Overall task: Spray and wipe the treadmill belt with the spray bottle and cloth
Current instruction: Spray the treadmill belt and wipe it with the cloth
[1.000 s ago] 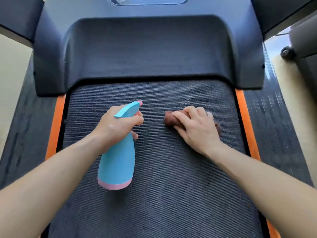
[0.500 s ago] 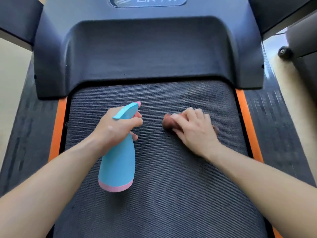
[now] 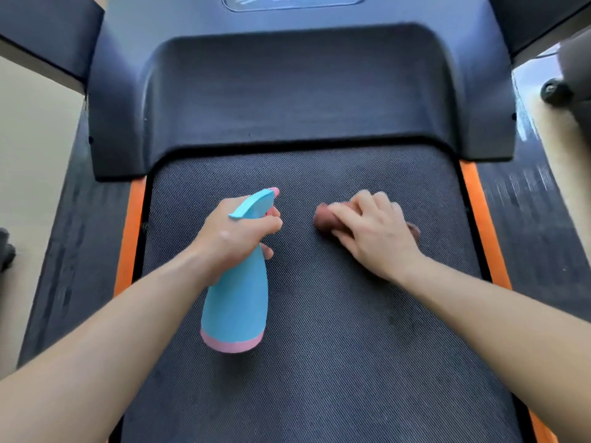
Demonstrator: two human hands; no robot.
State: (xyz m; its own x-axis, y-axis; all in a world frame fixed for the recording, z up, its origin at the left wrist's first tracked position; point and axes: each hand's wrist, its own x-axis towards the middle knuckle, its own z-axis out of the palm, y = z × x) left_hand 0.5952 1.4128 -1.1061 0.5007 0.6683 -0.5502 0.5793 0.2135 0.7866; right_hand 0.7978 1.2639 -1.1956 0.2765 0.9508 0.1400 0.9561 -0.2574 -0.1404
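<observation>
Left grip [image 3: 235,238] wraps one spray bottle [image 3: 238,302]; right grip [image 3: 374,233] clasps one cloth [image 3: 323,219] on belt [image 3: 319,378].

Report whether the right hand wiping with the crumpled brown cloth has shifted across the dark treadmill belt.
Yes, slightly. The right hand and crumpled brown cloth slid left, away from the orange side strip right of the dark treadmill belt.

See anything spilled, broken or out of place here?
Nothing stands out. The left hand grips the bottle, the right hand holds the cloth against the belt, and no puddle or damage shows on it.
</observation>
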